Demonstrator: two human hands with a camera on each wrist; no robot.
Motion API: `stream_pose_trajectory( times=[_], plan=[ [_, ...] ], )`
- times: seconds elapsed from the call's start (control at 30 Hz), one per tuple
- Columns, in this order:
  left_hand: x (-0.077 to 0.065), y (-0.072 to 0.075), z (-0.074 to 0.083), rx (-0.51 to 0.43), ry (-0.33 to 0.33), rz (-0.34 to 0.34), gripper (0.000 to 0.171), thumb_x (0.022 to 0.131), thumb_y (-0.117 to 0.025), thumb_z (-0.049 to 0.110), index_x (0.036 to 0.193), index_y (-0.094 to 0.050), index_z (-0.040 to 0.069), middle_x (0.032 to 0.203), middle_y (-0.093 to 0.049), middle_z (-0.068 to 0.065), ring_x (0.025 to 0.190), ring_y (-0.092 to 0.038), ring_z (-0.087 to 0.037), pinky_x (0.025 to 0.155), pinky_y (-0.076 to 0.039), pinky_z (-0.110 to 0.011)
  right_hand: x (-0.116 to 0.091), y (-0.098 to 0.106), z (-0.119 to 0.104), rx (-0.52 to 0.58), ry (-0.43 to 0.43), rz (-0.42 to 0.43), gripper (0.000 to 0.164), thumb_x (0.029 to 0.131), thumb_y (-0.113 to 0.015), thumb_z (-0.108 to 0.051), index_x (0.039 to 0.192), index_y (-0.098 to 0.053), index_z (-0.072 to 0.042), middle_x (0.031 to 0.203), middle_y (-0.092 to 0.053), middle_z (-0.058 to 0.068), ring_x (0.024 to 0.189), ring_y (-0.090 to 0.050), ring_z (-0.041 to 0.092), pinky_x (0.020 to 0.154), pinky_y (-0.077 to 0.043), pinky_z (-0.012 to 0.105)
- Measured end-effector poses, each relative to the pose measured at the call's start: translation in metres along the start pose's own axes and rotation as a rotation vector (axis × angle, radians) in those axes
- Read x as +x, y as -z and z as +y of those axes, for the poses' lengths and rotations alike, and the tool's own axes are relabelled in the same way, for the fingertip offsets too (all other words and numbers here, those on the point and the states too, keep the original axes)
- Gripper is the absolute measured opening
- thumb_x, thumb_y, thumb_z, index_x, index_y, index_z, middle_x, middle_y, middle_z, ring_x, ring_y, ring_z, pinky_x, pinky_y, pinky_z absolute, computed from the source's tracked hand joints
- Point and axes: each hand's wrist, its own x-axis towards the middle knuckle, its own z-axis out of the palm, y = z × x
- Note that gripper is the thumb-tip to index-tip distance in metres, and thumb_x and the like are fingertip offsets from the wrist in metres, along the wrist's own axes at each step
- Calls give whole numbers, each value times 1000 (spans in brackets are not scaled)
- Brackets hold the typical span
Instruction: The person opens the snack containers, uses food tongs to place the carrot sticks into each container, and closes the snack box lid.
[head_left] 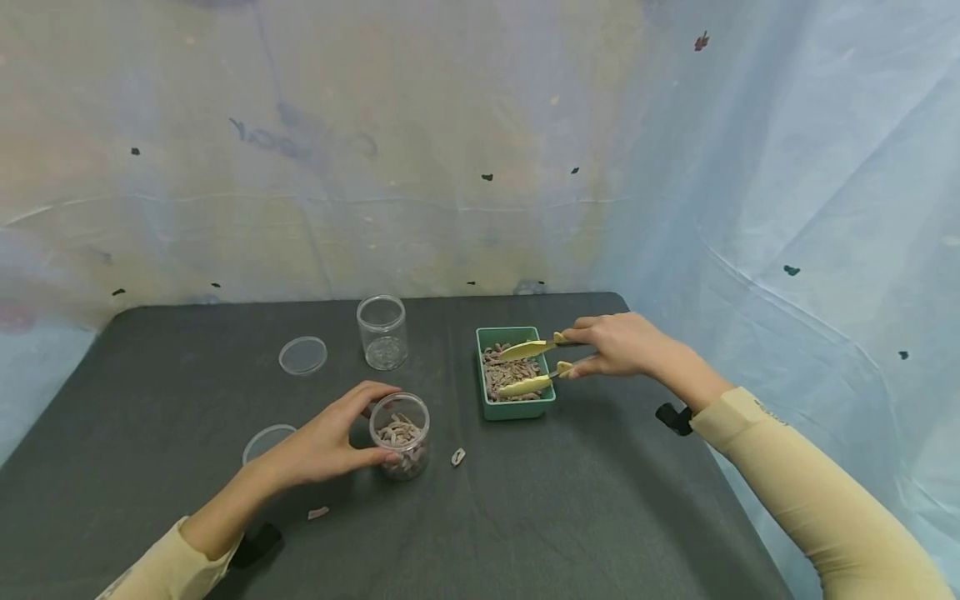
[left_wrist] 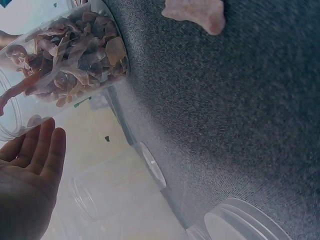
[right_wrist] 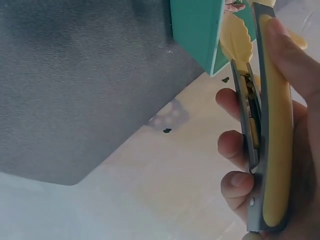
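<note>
My left hand (head_left: 333, 437) holds a clear jar (head_left: 408, 462) between thumb and fingers; brownish, dried-looking pieces (left_wrist: 75, 60) fill much of it. On the right, my right hand (head_left: 618, 343) grips yellow-tipped tongs (right_wrist: 277, 135), fingers and thumb wrapped about the handles. The tongs' two scalloped tips are spread apart over a green rectangular container (head_left: 517, 411), which holds many similar small pieces (head_left: 510, 372). Whether the tips touch a piece cannot be told.
Behind the held jar stands a second clear jar (head_left: 382, 333), with a round clear lid (head_left: 303, 356) lying to its left. Another lid (head_left: 266, 442) is partly hidden by the left forearm. Loose pieces lie on the dark table, one (head_left: 458, 457) right of the held jar, another (head_left: 318, 512) nearer the front.
</note>
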Motion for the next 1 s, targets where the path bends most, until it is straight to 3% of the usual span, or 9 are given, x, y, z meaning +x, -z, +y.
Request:
stream_pose_trajectory(
  times=[0.17,0.4,0.7,0.8,1.0],
  plan=[
    [0,-1,0,-2,-9,-1,80,87,-85,47,152,-45,24,146,-52,2,122,-59,-26,96,-53,-40,13,4,-5,8,3,-44,69,91,-76,-54,144,-64,-12,140,-63,18,114,-69,36,80,-59,51],
    [0,-2,0,-6,-1,-6,81,86,-85,48,152,-45,24,146,-52,3,121,-60,-26,95,-54,-41,29,1,-7,-2,6,-111,68,91,-76,-54,144,-64,-13,140,-63,14,111,-69,33,76,-59,48],
    [0,-3,1,-6,6,-4,80,87,-83,49,152,-46,20,146,-51,2,121,-59,-26,95,-54,-41,27,-8,-1,48,-9,-80,63,94,-75,-49,143,-65,-12,143,-62,17,119,-67,36,86,-59,52],
    [-1,-3,0,-1,14,-3,79,88,-82,50,152,-46,22,146,-51,3,120,-60,-26,94,-54,-41,25,-10,2,56,-5,-47,60,93,-76,-47,141,-67,-12,140,-65,15,116,-68,34,82,-59,50],
    [0,-2,0,0,21,-5,78,88,-82,50,152,-46,23,146,-52,2,120,-60,-26,95,-54,-43,25,-12,3,52,47,18,50,94,-76,-43,134,-72,-13,125,-71,7,92,-71,23,63,-54,36]
  ],
)
